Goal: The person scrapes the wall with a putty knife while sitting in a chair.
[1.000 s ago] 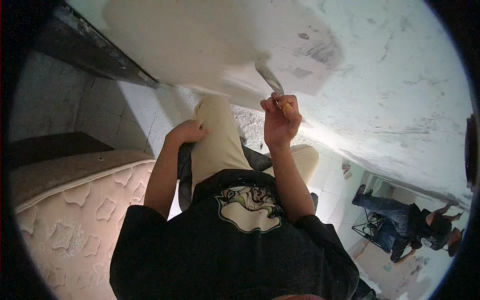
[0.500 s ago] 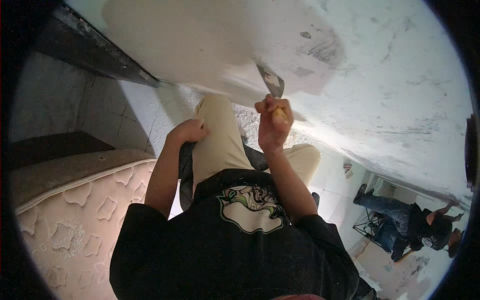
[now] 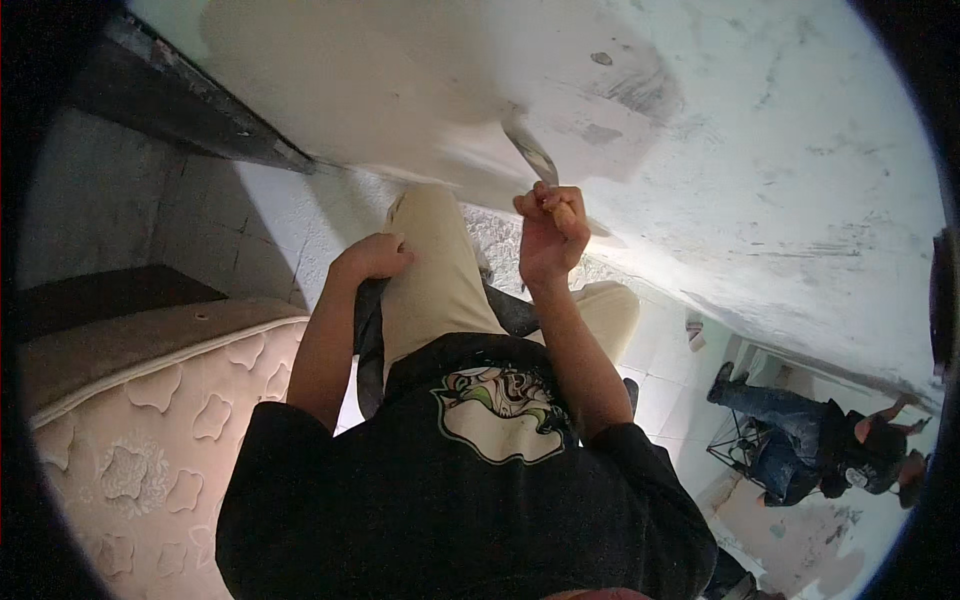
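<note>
**One blade on the plaster, one hand on the knee**

One putty knife (image 3: 530, 155) lies against the pale wall (image 3: 780, 150), its blade running from the handle toward 11 o'clock, tip on the smooth cream patch (image 3: 350, 80). The right hand (image 3: 548, 235) is fisted tight round the handle, so the blade sits just above that grip. The left hand (image 3: 372, 257), well apart at 9 o'clock, curls over dark cloth (image 3: 368, 335) beside the tan trouser leg (image 3: 435, 280). A quilted mattress (image 3: 150, 440) lies at 8 o'clock.

Right hand (image 3: 548, 235) is clamped round a putty knife (image 3: 530, 155), blade flat against the white wall (image 3: 780, 150) up at 12 o'clock. Left hand (image 3: 372, 258) sits on the knee. Quilted mattress (image 3: 150, 440) at 8 o'clock, another person (image 3: 820, 450) crouching at 4.
</note>
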{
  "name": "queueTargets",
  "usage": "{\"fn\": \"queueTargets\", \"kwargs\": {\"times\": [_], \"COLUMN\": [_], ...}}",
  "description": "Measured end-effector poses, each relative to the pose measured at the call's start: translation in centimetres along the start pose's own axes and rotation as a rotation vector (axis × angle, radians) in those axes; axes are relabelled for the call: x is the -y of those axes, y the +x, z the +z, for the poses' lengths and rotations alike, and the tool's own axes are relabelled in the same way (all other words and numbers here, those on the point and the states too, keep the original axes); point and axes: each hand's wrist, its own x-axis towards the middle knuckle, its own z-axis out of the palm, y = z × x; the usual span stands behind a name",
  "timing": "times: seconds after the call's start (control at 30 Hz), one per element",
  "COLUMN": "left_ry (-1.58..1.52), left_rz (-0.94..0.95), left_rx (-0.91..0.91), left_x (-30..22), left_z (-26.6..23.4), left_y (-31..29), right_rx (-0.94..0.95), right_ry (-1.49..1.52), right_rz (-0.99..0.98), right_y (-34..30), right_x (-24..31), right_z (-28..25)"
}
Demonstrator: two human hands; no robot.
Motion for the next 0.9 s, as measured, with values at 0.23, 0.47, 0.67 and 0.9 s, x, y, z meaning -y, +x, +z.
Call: {"fn": "queueTargets", "kwargs": {"times": [0.23, 0.47, 0.67, 0.9], "left_ry": [-0.001, 0.008, -0.011, 0.030], "left_rz": [-0.003, 0.019, 0.019, 0.021], "left_rx": [-0.004, 0.042, 0.002, 0.019], "left_x": [-1.1, 0.0, 0.7, 0.4], "left_z": [-0.6, -0.3, 0.3, 0.0], "left_y": [-0.8, -0.3, 0.2, 0.3], "right_rx": [0.015, -0.040, -0.029, -0.044], "right_ry": [-0.020, 0.018, 0.059, 0.069], "right_rz": [-0.027, -0.019, -0.008, 0.049], "right_y": [-0.3, -0.2, -0.2, 0.3], "right_x": [-0.3, 0.0, 0.2, 0.4], "right_z": [-0.9, -0.6, 0.1, 0.0]}}
